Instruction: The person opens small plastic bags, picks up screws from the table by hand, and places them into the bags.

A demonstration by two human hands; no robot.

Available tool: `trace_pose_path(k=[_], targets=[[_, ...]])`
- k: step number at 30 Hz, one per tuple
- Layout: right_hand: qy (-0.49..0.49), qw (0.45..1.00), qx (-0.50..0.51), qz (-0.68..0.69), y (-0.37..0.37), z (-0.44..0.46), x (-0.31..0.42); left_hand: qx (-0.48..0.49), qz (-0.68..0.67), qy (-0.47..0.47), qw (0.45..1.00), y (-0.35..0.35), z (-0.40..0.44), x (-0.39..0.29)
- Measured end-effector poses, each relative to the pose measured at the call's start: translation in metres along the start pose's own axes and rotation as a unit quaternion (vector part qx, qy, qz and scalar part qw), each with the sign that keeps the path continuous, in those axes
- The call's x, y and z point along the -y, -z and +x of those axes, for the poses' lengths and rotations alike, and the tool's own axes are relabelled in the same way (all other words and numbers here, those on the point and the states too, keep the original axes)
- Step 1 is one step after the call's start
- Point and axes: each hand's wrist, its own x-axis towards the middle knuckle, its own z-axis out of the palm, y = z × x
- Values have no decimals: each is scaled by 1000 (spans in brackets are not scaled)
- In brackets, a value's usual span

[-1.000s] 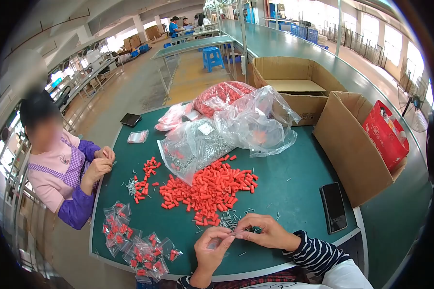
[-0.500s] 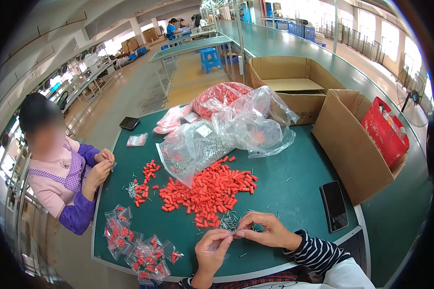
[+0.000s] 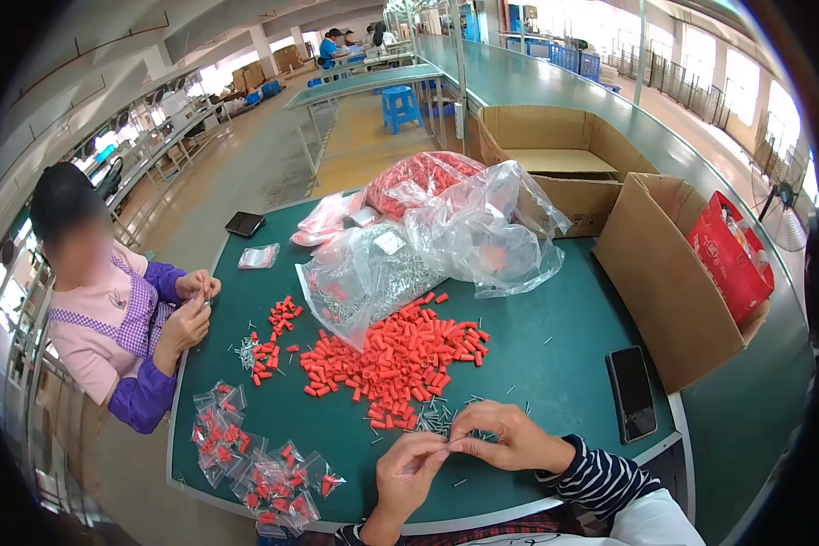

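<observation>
My left hand point(image 3: 407, 475) and my right hand point(image 3: 508, 437) meet fingertip to fingertip over the front of the green table point(image 3: 555, 318). Both are closed in a pinch on a small clear plastic bag point(image 3: 417, 466), mostly hidden by the fingers. Just beyond them lies a scatter of metal screws point(image 3: 435, 417), partly behind my right hand. A large heap of red plastic caps point(image 3: 396, 359) spreads past the screws. To the left, several filled clear bags point(image 3: 278, 482) with red caps inside lie in a pile near the table edge.
A co-worker point(image 3: 109, 309) sits at the left, hands together, near a smaller pile of caps point(image 3: 268, 350). Big bags of screws point(image 3: 364, 273) and caps point(image 3: 419, 182) stand at the back. Cardboard boxes point(image 3: 655, 273) and a black phone point(image 3: 631, 393) are on the right.
My fingertips have drawn closer together on the bag, and less of it shows. The co-worker's hands have shifted slightly. The camera view has moved a little.
</observation>
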Motion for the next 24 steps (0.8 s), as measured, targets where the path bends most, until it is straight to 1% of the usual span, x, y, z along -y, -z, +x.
trace_pose_path(k=[2,3,5,6,8,9,10,11,13,15,16,17,18,19,21,23,24], targets=[[-11,1000,3,-7,-3,-1,-2,18,29,-43,999,6,1,3],[-17,1000,8,-11,-4,0,-2,4,19,-33,999,5,1,3],[-92,996,-2,14,-5,5,6,-24,2,-14,1000,0,2,1],[-129,991,-6,27,-6,9,11,-50,-24,41,998,0,2,0],[-151,987,-43,44,-7,20,16,-99,-73,149,981,2,2,-1],[-161,983,-63,53,-8,26,18,-95,-101,152,979,4,2,2],[-133,986,-79,60,-13,33,18,-90,-128,154,976,6,1,9],[-91,992,-65,59,-19,40,22,-84,-155,158,972,8,0,14],[-6,998,-38,56,-32,52,36,-126,-78,77,986,2,1,21],[96,991,-52,72,-48,62,56,-130,-23,59,989,4,-2,27],[148,984,-56,82,-53,66,61,-118,-7,81,990,10,-6,32],[130,988,-51,61,-52,66,60,-113,12,102,988,17,-10,32],[115,992,-39,45,-45,63,56,-144,85,9,986,12,-3,19],[105,994,-21,33,-40,62,51,-208,-117,40,970,2,3,1],[-46,998,-53,-9,-38,47,31,-217,-178,108,954,7,3,3],[-140,990,20,-16,-34,32,16,-216,-159,65,961,3,4,6],[-190,980,48,-28,-34,26,11,-207,-169,59,962,3,4,2]])
